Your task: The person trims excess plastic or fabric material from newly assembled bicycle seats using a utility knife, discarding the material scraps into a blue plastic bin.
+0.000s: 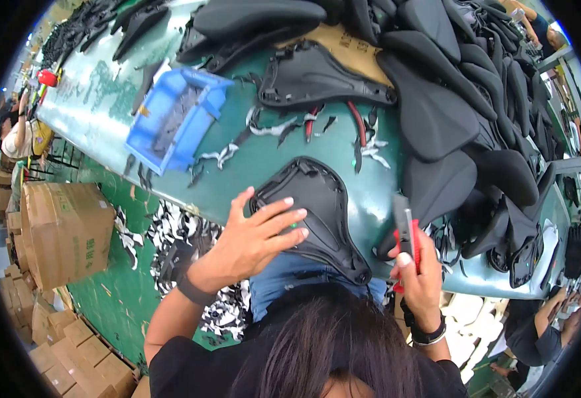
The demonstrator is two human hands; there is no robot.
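The left hand (254,240) lay spread, fingers open, pressing on a black bicycle saddle (317,212) turned underside-up at the near edge of the green table (270,159). The right hand (417,273) was clenched around a red-handled cutter (406,232), just right of the saddle. Farther off sat a blue plastic bin (174,119), red-handled pliers (358,132), and a heap of black saddles (463,99).

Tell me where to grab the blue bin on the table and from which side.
Take the blue bin by its long side walls, reaching down from above. It sits open-topped on the green table with grey parts inside, so the rim is free all round. The side toward the table's bare stretch looks least cluttered; black scraps lie along the other.
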